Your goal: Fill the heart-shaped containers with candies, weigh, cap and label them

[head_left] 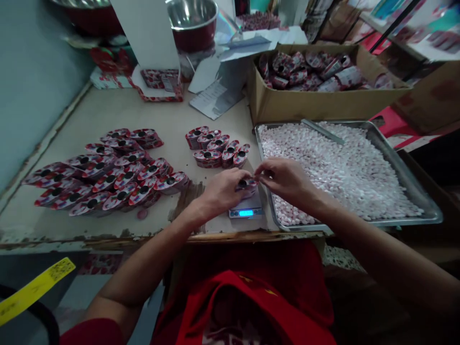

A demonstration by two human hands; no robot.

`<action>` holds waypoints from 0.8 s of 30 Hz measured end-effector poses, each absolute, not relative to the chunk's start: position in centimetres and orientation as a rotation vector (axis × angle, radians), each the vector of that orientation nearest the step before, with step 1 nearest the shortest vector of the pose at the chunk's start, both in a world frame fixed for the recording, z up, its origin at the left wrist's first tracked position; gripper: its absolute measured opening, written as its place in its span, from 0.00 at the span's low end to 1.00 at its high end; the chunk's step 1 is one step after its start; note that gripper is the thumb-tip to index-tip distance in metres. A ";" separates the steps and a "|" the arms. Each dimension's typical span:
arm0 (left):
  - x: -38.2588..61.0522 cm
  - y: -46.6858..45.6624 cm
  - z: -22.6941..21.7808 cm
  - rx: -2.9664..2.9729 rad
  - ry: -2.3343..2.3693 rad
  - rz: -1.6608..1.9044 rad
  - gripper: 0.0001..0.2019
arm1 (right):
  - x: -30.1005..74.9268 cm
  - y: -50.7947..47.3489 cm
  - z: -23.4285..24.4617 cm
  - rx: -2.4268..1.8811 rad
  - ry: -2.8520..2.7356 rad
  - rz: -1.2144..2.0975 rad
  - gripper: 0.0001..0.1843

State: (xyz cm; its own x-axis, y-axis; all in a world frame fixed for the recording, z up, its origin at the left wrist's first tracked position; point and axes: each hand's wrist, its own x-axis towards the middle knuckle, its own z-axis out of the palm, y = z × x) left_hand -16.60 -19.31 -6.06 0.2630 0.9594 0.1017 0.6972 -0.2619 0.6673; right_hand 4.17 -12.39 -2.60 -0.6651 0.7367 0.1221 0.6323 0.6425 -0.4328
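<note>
A small red-and-purple printed container (247, 186) with a dark round hole in its top stands on a digital scale (247, 212) with a lit blue display. My left hand (224, 188) is closed round the container's left side. Over its right edge, my right hand (282, 176) has its fingers pinched together; whatever they hold is too small or hidden to make out. Beside the right hand lies a metal tray (429, 213) full of small whitish-pink tablets (345, 172). A metal strip (322, 132) rests on the tablets at the tray's far side.
Several similar containers (215, 143) stand behind the scale, and a larger group (118, 177) fills the left of the table. One loose pink piece (142, 213) lies near the front edge. A cardboard box (305, 103) of containers, papers (215, 98) and a steel bowl (194, 24) are behind.
</note>
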 end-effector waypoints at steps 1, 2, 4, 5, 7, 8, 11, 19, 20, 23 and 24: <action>-17.6 -19.4 -5.2 2.021 1.554 0.700 0.13 | 4.5 -11.8 -2.6 -1.129 -2.546 0.513 0.08; -19.0 -19.4 -4.1 2.002 1.629 0.706 0.13 | 4.6 -11.2 -2.6 -1.154 -2.517 0.500 0.08; -22.6 -19.3 -1.9 1.958 1.823 0.710 0.16 | 4.2 -9.8 -2.9 -1.170 -2.504 0.441 0.11; -24.6 -19.1 -0.9 1.936 1.927 0.706 0.17 | 3.6 -9.2 -3.2 -1.159 -2.540 0.390 0.14; -28.4 -18.3 0.3 1.883 2.117 0.664 0.21 | 1.8 -8.0 -4.0 -1.126 -2.689 0.262 0.18; -30.1 -17.7 0.4 1.858 2.189 0.621 0.22 | 0.8 -7.4 -4.4 -1.114 -2.781 0.193 0.18; -34.1 -15.8 -0.5 1.815 2.249 0.454 0.24 | -1.2 -6.4 -5.2 -1.080 -2.986 0.003 0.16; -39.3 -13.9 -5.0 1.901 1.849 0.253 0.25 | 0.6 -11.7 -1.4 -1.052 -3.018 0.129 0.18; -39.8 -13.9 -5.1 1.924 1.816 0.231 0.25 | 0.8 -13.1 -1.3 -1.043 -3.055 0.151 0.17; -40.5 -14.3 -4.6 2.052 1.859 0.253 0.27 | 1.0 -16.4 -1.9 -1.076 -3.128 0.162 0.14; -40.5 -14.6 -4.2 2.089 1.914 0.279 0.28 | 1.2 -16.9 -2.1 -1.107 -3.120 0.181 0.13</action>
